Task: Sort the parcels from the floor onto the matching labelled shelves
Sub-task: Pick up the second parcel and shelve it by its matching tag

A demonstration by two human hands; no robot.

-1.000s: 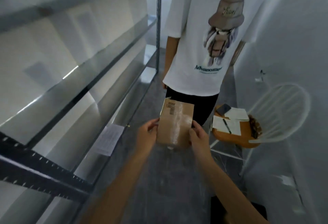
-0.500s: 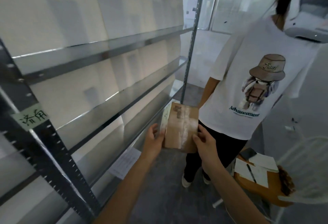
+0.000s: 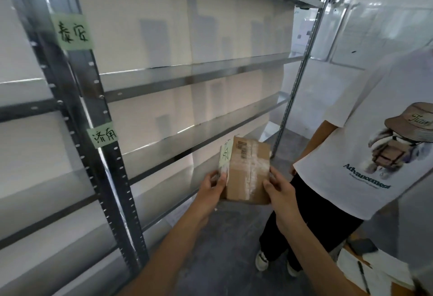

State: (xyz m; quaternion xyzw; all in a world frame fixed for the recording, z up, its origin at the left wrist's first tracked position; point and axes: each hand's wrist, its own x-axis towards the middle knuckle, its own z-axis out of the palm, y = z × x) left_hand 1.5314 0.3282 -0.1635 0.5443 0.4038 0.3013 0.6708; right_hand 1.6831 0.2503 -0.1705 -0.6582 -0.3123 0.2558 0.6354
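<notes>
A small brown cardboard parcel (image 3: 248, 174), taped and carrying a barcode sticker, is held up in front of me. A pale green handwritten label (image 3: 226, 155) sits on its left side. My left hand (image 3: 210, 186) grips the parcel's left edge, thumb over the label's lower end. My right hand (image 3: 278, 186) grips its right edge. To the left stands a metal shelf rack (image 3: 187, 77) with several bare shelves. Two green handwritten labels are stuck on its near upright: an upper label (image 3: 73, 31) and a lower label (image 3: 104, 137).
A person in a white printed T-shirt (image 3: 365, 155) and black trousers stands close on the right, facing me. At the lower right a wooden seat (image 3: 372, 277) holds papers, a pen and a dark phone. Grey floor (image 3: 222, 249) runs between rack and person.
My view has swung up and left, bringing the rack and its labels into sight. The parcel stays in both hands and has turned so its green side label faces me.
</notes>
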